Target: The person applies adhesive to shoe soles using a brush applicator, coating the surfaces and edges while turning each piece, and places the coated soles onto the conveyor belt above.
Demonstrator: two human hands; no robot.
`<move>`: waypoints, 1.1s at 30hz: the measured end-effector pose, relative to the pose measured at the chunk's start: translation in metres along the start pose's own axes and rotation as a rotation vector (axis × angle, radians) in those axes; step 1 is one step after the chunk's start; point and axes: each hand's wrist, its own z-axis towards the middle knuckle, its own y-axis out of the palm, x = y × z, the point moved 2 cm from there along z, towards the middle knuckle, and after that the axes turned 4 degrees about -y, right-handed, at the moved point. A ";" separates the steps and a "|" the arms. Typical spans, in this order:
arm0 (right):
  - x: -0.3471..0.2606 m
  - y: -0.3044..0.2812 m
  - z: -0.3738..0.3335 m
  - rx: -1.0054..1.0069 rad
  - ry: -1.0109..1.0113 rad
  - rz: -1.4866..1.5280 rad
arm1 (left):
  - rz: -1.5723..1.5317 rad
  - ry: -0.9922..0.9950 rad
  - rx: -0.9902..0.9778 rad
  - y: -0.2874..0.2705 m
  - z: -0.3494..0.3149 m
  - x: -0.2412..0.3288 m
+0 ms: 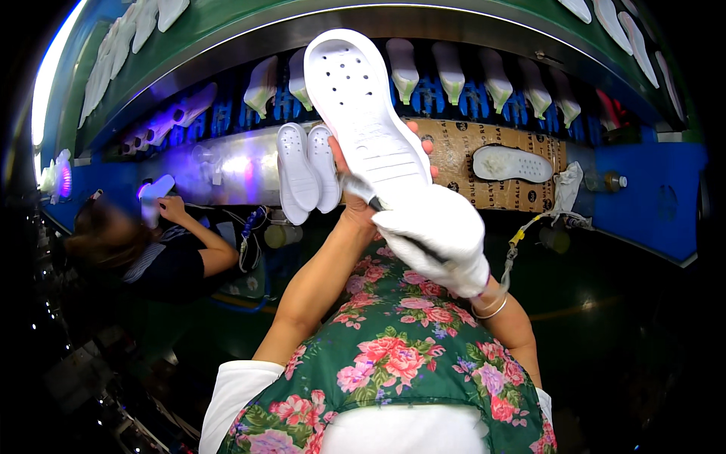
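Observation:
My bare left hand (357,206) is closed around a white shoe sole (361,102) from beneath, its fingertips showing past the sole's right edge. The sole is held up with its heel end toward me, and small dark holes dot its far end. A white glove covers my right hand (442,234), which grips a brush (372,200) with a dark handle. The brush's head is smeared by motion at the sole's near left edge. Left of my hands, two white soles (299,178) lie side by side at the bench edge.
On the bench, cardboard (461,178) bears another white sole (513,164); a white cloth (567,187) and a bottle (614,181) are at its right. Shoe parts (450,72) stand along a blue rack behind. A co-worker's hand (174,208) holds a sole at left. A hose (510,253) hangs right.

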 end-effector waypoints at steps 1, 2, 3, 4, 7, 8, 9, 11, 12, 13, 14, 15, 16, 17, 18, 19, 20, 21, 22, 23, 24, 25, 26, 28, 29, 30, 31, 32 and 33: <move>0.007 -0.005 -0.002 0.003 0.035 0.087 | 0.020 0.007 -0.002 -0.001 0.001 0.002; 0.011 -0.008 -0.004 0.007 0.069 0.175 | 0.041 0.014 -0.004 -0.002 0.002 0.004; 0.010 -0.009 -0.007 0.062 0.132 0.082 | 0.021 0.042 0.054 -0.002 0.000 0.005; 0.008 -0.009 -0.009 0.116 0.194 -0.012 | -0.030 0.086 0.085 -0.001 0.001 0.007; 0.004 -0.004 -0.011 -0.051 -0.048 -0.145 | 0.079 -0.019 -0.029 -0.008 0.001 0.015; 0.005 -0.001 -0.016 -0.081 -0.088 -0.123 | 0.058 0.005 -0.001 -0.008 0.002 0.015; 0.001 -0.004 -0.013 -0.100 -0.014 -0.049 | 0.036 0.029 0.030 -0.007 0.002 0.016; 0.005 -0.011 -0.010 -0.056 0.115 0.123 | 0.077 0.040 0.058 -0.005 0.002 0.017; 0.011 -0.015 -0.011 0.010 0.172 0.218 | 0.117 0.046 0.085 -0.004 0.001 0.016; 0.015 -0.018 -0.017 0.029 0.303 0.181 | 0.191 0.027 0.144 -0.004 -0.001 0.016; 0.017 -0.017 -0.018 0.047 0.275 0.053 | 0.235 0.022 0.100 -0.001 0.002 0.019; 0.015 -0.016 -0.015 -0.008 0.154 0.015 | 0.203 0.011 0.092 0.001 0.004 0.020; 0.013 -0.015 -0.013 -0.063 0.034 -0.023 | 0.172 0.000 0.085 0.001 0.006 0.021; 0.006 -0.008 -0.019 -0.110 0.055 -0.007 | 0.169 -0.003 0.085 0.000 0.008 0.023; 0.001 -0.007 -0.017 -0.110 0.043 0.055 | 0.147 -0.024 0.045 0.000 0.006 0.025; 0.003 -0.008 -0.018 -0.116 0.107 0.190 | 0.125 -0.044 0.005 0.000 0.006 0.026; 0.007 -0.010 -0.020 -0.121 0.171 0.325 | 0.123 -0.044 0.008 -0.002 0.007 0.028; 0.012 -0.013 -0.020 -0.065 0.215 0.300 | 0.159 -0.087 -0.003 -0.004 0.008 0.030; 0.016 -0.018 -0.020 -0.010 0.260 0.235 | 0.195 -0.131 -0.014 -0.005 0.010 0.031; 0.016 -0.020 -0.019 -0.020 0.249 0.164 | 0.148 -0.148 -0.115 -0.003 0.013 0.029; 0.017 -0.022 -0.018 -0.026 0.237 0.090 | 0.147 -0.151 -0.116 0.000 0.015 0.029; 0.013 -0.019 -0.019 -0.064 0.127 0.025 | 0.223 -0.162 -0.080 0.002 0.018 0.029; 0.006 -0.014 -0.022 -0.102 0.017 -0.041 | 0.299 -0.172 -0.044 0.003 0.020 0.029; -0.002 -0.008 -0.028 -0.108 0.088 0.061 | 0.300 -0.184 -0.081 0.002 0.021 0.028; -0.001 -0.008 -0.031 -0.114 0.180 0.204 | 0.223 -0.220 -0.144 0.001 0.021 0.026; 0.000 -0.008 -0.033 -0.118 0.273 0.348 | 0.221 -0.245 -0.173 -0.005 0.020 0.028; -0.001 -0.012 -0.033 -0.084 0.305 0.340 | 0.221 -0.269 -0.203 -0.010 0.019 0.031; -0.003 -0.016 -0.030 -0.049 0.338 0.331 | 0.221 -0.294 -0.231 -0.015 0.017 0.033; -0.002 -0.021 -0.028 0.001 0.332 0.269 | 0.173 -0.303 -0.196 -0.015 0.018 0.030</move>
